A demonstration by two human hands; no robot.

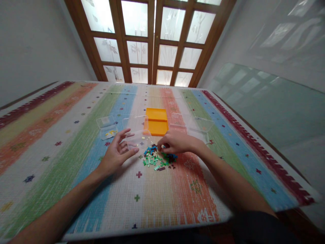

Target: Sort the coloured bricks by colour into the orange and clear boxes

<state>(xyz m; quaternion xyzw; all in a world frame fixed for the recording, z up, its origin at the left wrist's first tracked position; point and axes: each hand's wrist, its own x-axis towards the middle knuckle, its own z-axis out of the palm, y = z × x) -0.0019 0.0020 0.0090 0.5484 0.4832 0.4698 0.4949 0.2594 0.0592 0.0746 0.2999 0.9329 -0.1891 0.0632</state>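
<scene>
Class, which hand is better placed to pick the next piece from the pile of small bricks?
Probably the right hand: it is right at the pile, while the left hand is off to one side, by a clear box.

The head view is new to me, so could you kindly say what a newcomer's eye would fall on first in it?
Probably the bright orange case, lying open near the middle of the striped tablecloth. Just in front of it is a heap of small coloured pieces, with the right hand at its right side and the left hand to its left. Beyond the table, the glass doors stand out by their brightness.
</scene>
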